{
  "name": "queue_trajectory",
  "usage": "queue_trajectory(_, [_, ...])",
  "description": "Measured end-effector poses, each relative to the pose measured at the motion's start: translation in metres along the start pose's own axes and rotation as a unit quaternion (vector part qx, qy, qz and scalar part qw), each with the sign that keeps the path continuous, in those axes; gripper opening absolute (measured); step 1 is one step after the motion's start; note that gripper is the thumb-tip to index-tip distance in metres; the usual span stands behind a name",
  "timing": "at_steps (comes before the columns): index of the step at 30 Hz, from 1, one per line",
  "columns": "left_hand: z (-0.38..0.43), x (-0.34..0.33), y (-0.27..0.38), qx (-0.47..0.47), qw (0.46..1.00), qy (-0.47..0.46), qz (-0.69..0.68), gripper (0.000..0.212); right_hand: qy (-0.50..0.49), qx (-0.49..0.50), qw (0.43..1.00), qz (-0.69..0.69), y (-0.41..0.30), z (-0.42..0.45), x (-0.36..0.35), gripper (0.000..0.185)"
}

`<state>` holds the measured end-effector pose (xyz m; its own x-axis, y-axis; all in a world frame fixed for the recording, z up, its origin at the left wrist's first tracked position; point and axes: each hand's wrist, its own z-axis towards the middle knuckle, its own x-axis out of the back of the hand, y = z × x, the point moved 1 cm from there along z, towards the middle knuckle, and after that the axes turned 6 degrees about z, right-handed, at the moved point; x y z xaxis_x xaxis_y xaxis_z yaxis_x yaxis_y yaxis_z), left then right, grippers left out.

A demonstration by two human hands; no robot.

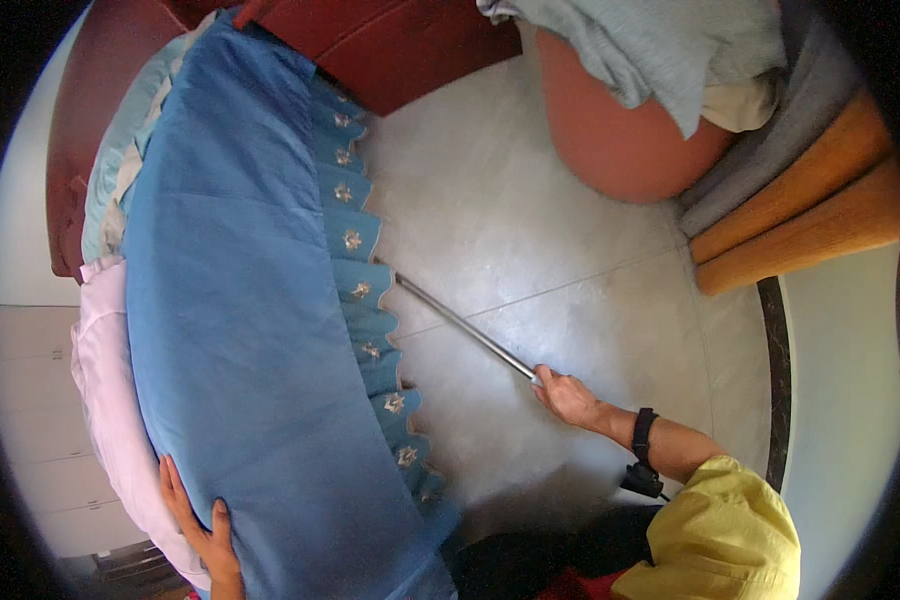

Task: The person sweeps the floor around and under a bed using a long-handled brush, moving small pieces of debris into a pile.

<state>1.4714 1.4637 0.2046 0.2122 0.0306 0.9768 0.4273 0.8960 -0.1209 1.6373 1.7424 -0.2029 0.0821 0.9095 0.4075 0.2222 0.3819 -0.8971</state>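
My right hand (564, 394) is closed around the end of a metal pole (469, 327), a black strap with a small device on that forearm. The pole slants toward the bed, and its far end is hidden at the scalloped bed skirt (358, 289) with embroidered flowers. A blue bedspread (240, 300) covers the bed. My left hand (208, 529) rests on its edge beside a pink bedding item (105, 352), fingers apart and holding nothing.
A dark red wooden cabinet (412, 52) stands beyond the bed. A rounded orange-red seat (607, 135) with grey clothing (645, 52) on it is at the upper right, beside grey and orange curtains (795, 217). Grey floor tiles (495, 187) lie between.
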Motion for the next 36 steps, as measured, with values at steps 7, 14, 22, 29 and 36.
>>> queue_trajectory(7, [0.0,0.002,-0.006,-0.015,0.999,0.028,-0.017,0.064,0.095,0.045,0.994,-0.044,-0.001,0.121,0.002,0.018])
queue_trajectory(14, [0.001,-0.004,-0.006,-0.019,0.999,0.025,0.005,0.063,0.082,0.012,0.996,-0.03,-0.008,0.19,-0.024,0.021])
queue_trajectory(22, [0.001,-0.001,-0.004,-0.007,0.999,0.035,-0.013,0.063,-0.024,0.154,0.979,-0.134,-0.015,0.146,-0.043,0.018])
queue_trajectory(29, [0.002,0.001,-0.001,-0.007,0.999,0.038,-0.034,0.064,-0.191,0.066,0.96,-0.193,-0.022,0.058,-0.007,0.026])
queue_trajectory(36, [-0.003,0.005,-0.002,0.012,0.996,0.043,-0.072,0.063,-0.215,-0.006,0.947,-0.239,0.02,-0.046,0.099,0.023])
